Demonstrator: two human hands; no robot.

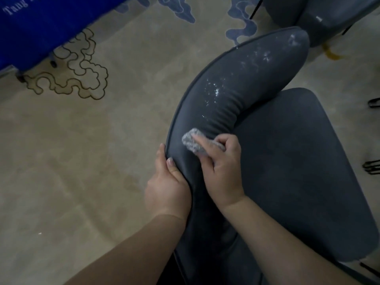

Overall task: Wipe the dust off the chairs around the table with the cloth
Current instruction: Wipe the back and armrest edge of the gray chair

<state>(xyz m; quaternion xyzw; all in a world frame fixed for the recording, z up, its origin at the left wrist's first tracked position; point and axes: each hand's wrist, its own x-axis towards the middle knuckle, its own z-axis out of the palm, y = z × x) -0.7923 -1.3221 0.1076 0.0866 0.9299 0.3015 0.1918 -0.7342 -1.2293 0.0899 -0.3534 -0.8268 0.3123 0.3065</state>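
Observation:
A dark grey padded chair fills the right half of the view, its curved backrest [236,93] arching over the seat [298,171]. White dust specks lie along the backrest's upper and middle part. My right hand [221,171] holds a small crumpled grey cloth [190,144] and presses it against the lower inner face of the backrest with the index finger stretched over it. My left hand [166,182] grips the backrest's outer edge just left of the cloth, thumb on the front, fingers behind.
A second grey chair [320,19] stands at the top right. A table with a blue cover [41,29] is at the top left. Beige patterned carpet [82,161] spreads to the left. Black metal chair legs [373,165] show at the right edge.

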